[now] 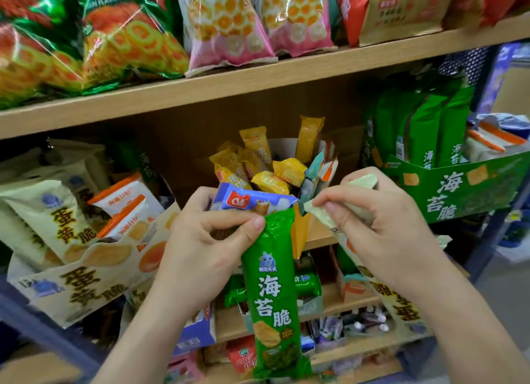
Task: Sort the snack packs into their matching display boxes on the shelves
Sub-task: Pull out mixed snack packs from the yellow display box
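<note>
Cream display box (94, 271) on the left shelf. Left hand (200, 240) pinches the green snack pack (272, 292) by its top end, long axis vertical, hanging down in front of the shelves. Right hand (381, 226), fingers curled, grips the cream snack pack (398, 303), which slants down to the right. Green display box (464, 188) at far right.

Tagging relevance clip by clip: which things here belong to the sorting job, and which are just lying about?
In the job: left hand pinching the green pack; right hand holding the cream pack; green display box; cream display box.
Lying about: pink bags and ring-snack bags on the upper shelf.
</note>
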The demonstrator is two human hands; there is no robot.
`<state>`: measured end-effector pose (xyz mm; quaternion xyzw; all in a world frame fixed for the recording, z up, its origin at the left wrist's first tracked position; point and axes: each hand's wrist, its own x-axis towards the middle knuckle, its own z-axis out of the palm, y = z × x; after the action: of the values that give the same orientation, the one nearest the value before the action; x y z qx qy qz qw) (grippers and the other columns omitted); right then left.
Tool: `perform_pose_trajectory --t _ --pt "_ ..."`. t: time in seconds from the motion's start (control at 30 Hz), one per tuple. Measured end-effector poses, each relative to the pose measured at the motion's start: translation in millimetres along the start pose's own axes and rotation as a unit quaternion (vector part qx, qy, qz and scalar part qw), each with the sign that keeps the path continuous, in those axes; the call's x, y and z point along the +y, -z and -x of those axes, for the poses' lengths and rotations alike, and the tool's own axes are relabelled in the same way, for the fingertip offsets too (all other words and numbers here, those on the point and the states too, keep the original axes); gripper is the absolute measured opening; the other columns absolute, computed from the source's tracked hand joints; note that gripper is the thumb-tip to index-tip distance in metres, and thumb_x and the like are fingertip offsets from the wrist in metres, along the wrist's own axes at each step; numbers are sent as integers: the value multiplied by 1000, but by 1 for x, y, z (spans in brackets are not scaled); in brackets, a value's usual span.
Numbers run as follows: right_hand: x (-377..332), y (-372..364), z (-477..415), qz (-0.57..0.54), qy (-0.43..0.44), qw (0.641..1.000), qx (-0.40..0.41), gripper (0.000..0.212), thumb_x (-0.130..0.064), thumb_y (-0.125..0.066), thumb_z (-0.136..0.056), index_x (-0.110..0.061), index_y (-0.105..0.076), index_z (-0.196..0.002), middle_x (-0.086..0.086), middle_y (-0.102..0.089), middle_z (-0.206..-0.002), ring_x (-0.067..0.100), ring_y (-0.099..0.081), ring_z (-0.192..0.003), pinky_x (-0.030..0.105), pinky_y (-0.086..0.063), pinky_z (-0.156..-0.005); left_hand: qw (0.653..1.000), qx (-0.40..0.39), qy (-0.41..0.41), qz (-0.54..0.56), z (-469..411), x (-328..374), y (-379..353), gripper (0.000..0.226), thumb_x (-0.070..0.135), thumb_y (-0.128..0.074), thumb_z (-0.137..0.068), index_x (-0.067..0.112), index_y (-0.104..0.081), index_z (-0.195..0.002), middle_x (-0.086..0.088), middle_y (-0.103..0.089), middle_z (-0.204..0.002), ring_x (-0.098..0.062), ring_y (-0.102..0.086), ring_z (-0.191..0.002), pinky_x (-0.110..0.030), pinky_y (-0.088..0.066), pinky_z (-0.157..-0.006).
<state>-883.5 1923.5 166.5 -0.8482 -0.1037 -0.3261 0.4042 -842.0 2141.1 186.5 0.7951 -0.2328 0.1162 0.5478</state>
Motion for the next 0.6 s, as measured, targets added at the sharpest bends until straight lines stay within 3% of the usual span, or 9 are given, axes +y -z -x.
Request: perform_pose_trajectory --t 0.07,0.17,0.27,0.33,0.47,0.6 --pt "-2 -3 -2 -9 -16 1000 -11 20 -17 -62 -95 -35 -70 -92 -11 -53 -99 1 -53 -95 9 -39 -76 1000 -4 6 14 0 1 1 13 36 -71 -72 29 -80 -79 9 -58 -97 -4 -62 -91 -17 -51 -72" --pt "-8 -18 -4 -1 -30 999 -20 17 -29 -54 -93 -31 -71 -94 -6 -58 -100 4 -54 -96 9 -39 -80 1000 -2 -2 28 0 2 -5 13 37 -71 -71 29 -80 -78 6 -58 -98 -5 -62 -91 -14 -49 -72" --pt "-13 -27 -4 -35 -72 995 -53 29 -50 -46 -91 -34 -70 -94 -8 -59 -98 1 -54 -95 11 -40 -77 999 20 -19 20 3 -2 -10 9 37 -71 -72 33 -78 -77 11 -57 -96 -5 -60 -94 -14 -48 -75" --pt "-11 -29 -2 -14 -76 993 -93 37 -66 -52 -83 -37 -72 -95 -12 -55 -99 0 -53 -95 16 -42 -77 999 29 -30 5 5 -7 -12 7 37 -72 -73 40 -77 -77 19 -53 -93 -3 -59 -95 -14 -48 -77" --pt "-8 -35 1 -62 -92 989 -94 12 -41 -79 -76 -34 -74 -85 -12 -54 -96 3 -56 -93 28 -48 -83 999 38 -28 0 11 -14 -16 9 37 -74 -71 41 -76 -79 21 -53 -96 -4 -60 -97 -18 -51 -80" --pt "-7 -38 3 -79 -120 984 -108 10 -31 -81 -77 -30 -71 -76 -13 -55 -91 3 -57 -89 23 -45 -79 1000 30 -3 -10 14 -21 -19 10 41 -73 -67 42 -76 -77 21 -54 -97 -1 -60 -97 -16 -49 -81"
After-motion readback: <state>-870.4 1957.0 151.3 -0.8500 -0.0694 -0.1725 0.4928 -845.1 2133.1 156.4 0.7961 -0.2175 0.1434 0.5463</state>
